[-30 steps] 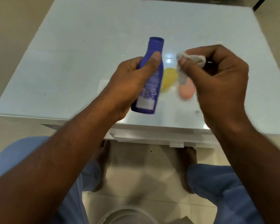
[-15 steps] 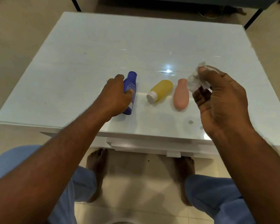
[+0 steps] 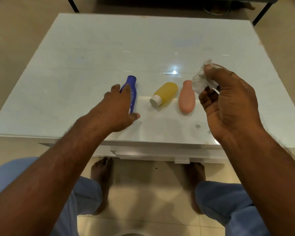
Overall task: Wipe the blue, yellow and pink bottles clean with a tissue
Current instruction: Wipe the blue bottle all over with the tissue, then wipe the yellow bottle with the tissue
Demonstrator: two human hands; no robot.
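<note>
Blue plastic lies flat on the white table [image 3: 92, 48] now: the blue bottle [image 3: 132, 92], which a second ago was held up in the left hand [image 3: 116, 109] in front of the tissue, has been set down, cap end pointing away from the person. The left fingers [image 3: 126, 89] have loosened and spread; they rest over the bottle's left side, fingertips near its neck and the thumb out past its base, no longer wrapped round it. Whether they touch the plastic or hang just over it, I cannot tell.

The right hand [image 3: 228, 103] has drifted out to the side and stays raised off the table, its thumb and first fingers pinching the crumpled white tissue [image 3: 200, 80] up at the fingertips while the remaining fingers curl loosely beneath.

Just to the thumb side of the left hand, between the two hands, the yellow bottle [image 3: 166, 93] lies tilted with its white cap toward the person. The pink bottle [image 3: 186, 97] lies beside it, directly below the tissue and close to the right fingertips.

My reading is that the blue bottle's wipe is finished, and the yellow or pink one comes next; both look untouched so far, so roughly a third of the job seems done
</note>
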